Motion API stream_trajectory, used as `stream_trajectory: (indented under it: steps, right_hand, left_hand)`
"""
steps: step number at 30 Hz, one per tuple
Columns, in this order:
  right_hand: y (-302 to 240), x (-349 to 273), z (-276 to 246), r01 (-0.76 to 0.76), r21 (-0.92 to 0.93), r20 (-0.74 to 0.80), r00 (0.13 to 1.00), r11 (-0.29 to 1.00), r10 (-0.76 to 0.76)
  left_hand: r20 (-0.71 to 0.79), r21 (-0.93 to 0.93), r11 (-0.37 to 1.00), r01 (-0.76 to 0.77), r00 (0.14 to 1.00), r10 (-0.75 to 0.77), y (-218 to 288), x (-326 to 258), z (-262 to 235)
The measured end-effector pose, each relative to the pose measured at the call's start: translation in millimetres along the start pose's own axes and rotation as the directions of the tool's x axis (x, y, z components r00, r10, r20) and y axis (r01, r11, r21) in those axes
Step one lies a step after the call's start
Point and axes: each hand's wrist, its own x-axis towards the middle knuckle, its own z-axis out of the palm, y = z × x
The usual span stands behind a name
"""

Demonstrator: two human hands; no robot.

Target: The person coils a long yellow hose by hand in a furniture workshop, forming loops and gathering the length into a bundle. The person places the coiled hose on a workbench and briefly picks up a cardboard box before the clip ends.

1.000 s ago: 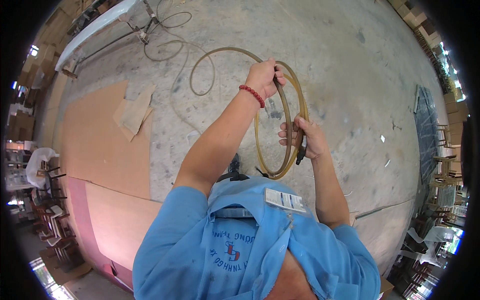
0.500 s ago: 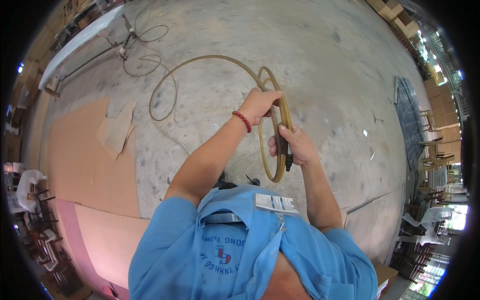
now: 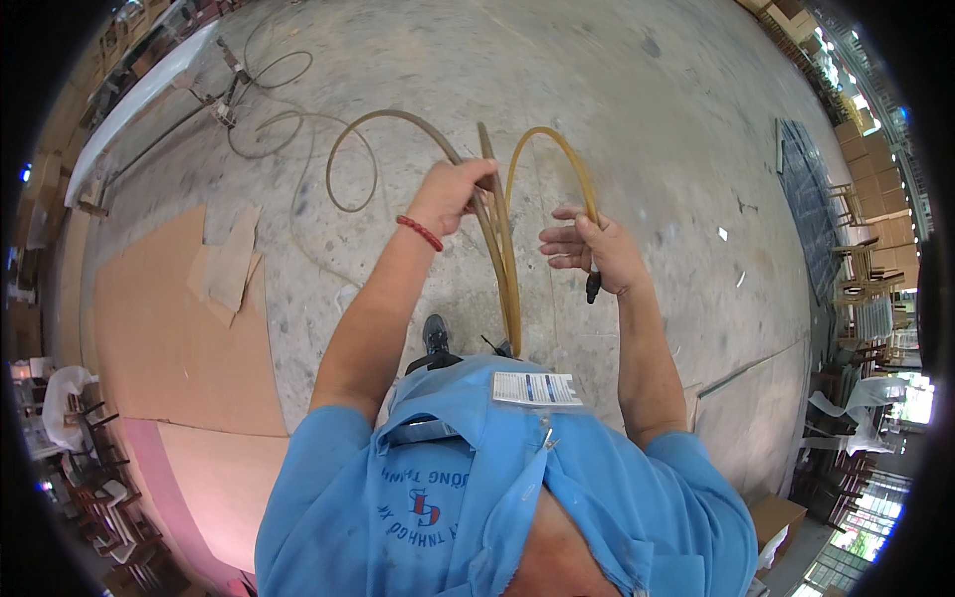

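Observation:
A yellowish-brown flexible hose (image 3: pixel 507 289) hangs in loops in front of my body. My left hand (image 3: pixel 450 195), with a red bracelet at its wrist, is closed around the gathered loops near their top. Off to the right, my right hand (image 3: pixel 612 257) grips the hose's free end between thumb and palm, its other fingers partly stretched out. A black fitting (image 3: pixel 593 289) on that end points down below the hand. From my left hand, the hose arcs away to the left and down toward the floor.
More hose (image 3: pixel 261 154) lies curled on the concrete floor near a metal-legged stand (image 3: pixel 221 107) at the far left. Flat cardboard sheets (image 3: pixel 179 318) cover the floor at left. Chairs (image 3: pixel 865 289) and stacked boxes (image 3: pixel 880 189) line the right side.
My hands have moved apart, the left one going left. The right hand has drawn the fitting end away from the gathered loops, and its fingers have loosened. The loops hang narrower.

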Motion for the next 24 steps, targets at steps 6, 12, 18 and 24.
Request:
stream_trajectory:
  steps: [6, 12, 18, 24]
  right_hand:
    - [31, -18, 25, 0.034, -0.108, 0.104, 0.994, 0.994, -0.022]
    - [38, -27, 37, 0.079, -0.108, 0.103, 0.992, 0.991, -0.068]
    - [23, -30, 33, 0.010, -0.001, 0.168, 0.986, 1.000, -0.010]
    - [8, -34, 8, 0.050, 0.060, 0.064, 0.997, 0.997, -0.054]
  left_hand:
    - [-0.099, -0.171, 0.984, -0.049, 0.995, 0.033, 38, 22, -15]
    - [-0.165, -0.103, 0.989, -0.104, 0.983, 0.086, 65, 27, -1]
    - [-0.178, 0.026, 0.992, -0.122, 0.976, 0.124, 66, 35, 10]
    - [-0.087, 0.041, 0.998, -0.058, 0.994, 0.061, 58, 35, -4]
